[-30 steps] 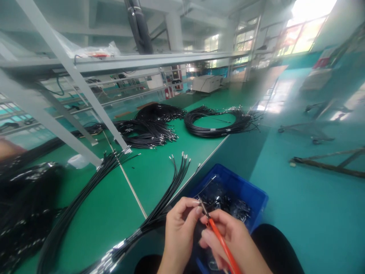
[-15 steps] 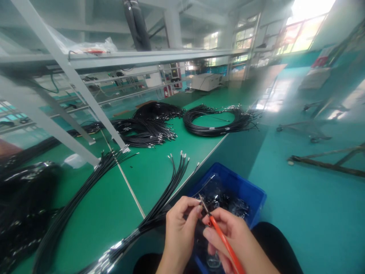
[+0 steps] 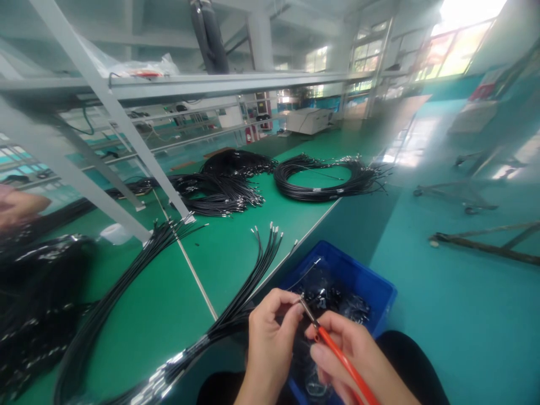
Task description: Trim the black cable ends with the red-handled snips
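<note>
My left hand (image 3: 272, 332) is closed in a pinch, thumb against forefinger, above the blue bin (image 3: 358, 270). What it pinches is small and mostly hidden; a thin black cable (image 3: 304, 274) runs close to its fingertips. Wrapped in my right hand (image 3: 348, 351) are orange-handled pliers (image 3: 337, 346), their slim metal tip meeting my left fingertips. Inside the bin lie clear plastic bags with small dark parts (image 3: 323, 289). Left of my hands, a bundle of black cables (image 3: 240, 295) with silver ends curves across the green table (image 3: 219, 253).
Coiled black cables (image 3: 312, 194) and cable piles (image 3: 223, 197) lie farther back. Grey shelf posts (image 3: 135, 157) rise at left beside a white roll (image 3: 116, 233). Another person's arm (image 3: 23, 205) shows at the left edge. A wheeled frame (image 3: 485, 247) stands on the floor at right.
The pliers' tip has shifted slightly at my left fingertips, and the right hand has moved a little right. The view has turned slightly left, with more of the other person's arm showing.
</note>
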`<state>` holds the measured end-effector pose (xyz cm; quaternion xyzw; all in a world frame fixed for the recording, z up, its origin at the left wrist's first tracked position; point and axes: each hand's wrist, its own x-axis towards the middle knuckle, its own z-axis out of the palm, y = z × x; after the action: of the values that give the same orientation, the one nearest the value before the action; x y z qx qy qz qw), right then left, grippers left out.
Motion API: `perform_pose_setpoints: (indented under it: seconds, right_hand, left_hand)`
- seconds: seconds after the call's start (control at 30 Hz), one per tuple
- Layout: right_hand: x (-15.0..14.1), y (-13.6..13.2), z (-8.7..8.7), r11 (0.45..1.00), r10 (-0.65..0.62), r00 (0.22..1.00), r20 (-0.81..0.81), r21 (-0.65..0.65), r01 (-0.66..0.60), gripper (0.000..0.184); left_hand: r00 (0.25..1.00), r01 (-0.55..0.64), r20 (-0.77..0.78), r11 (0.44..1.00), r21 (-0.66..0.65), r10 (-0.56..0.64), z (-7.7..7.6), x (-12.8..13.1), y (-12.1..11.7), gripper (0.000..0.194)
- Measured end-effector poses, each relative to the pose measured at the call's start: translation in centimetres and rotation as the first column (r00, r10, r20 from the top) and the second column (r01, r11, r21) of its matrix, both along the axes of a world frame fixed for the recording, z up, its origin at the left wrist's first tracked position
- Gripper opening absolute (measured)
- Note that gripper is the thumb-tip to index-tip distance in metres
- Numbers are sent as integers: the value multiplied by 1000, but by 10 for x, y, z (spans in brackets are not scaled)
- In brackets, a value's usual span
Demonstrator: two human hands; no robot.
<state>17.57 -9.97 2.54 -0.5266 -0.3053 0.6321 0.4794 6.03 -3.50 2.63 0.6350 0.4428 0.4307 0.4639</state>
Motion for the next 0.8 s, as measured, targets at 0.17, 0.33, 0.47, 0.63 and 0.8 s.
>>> perform_pose_setpoints:
  seconds: [0.17,0.33,0.47,0.63,0.8]
  right_hand:
    - [0,2,2,1000,-4,1000,-12,-12,4,28]
    - [4,3,5,998,45,999,13,-48,-45,28]
    - [5,-2,-5,1000,6,991,136,-11,-5,14]
    - [7,-10,-21,972,-178,952,248,192,132,20]
    - [3,2,-12,824,-529,834,158,332,460,28]
  left_hand:
    - [999,-23,-46,999,28,24,3,1,-2,8]
    - [997,-18,-69,997,76,24,-3,2,-2,8]
    - [995,-19,-94,994,111,29,-4,3,0,9]
    - [983,33,-184,984,173,-1,-2,2,2,12]
    - [955,125,-291,970,211,-60,-1,4,2,9]
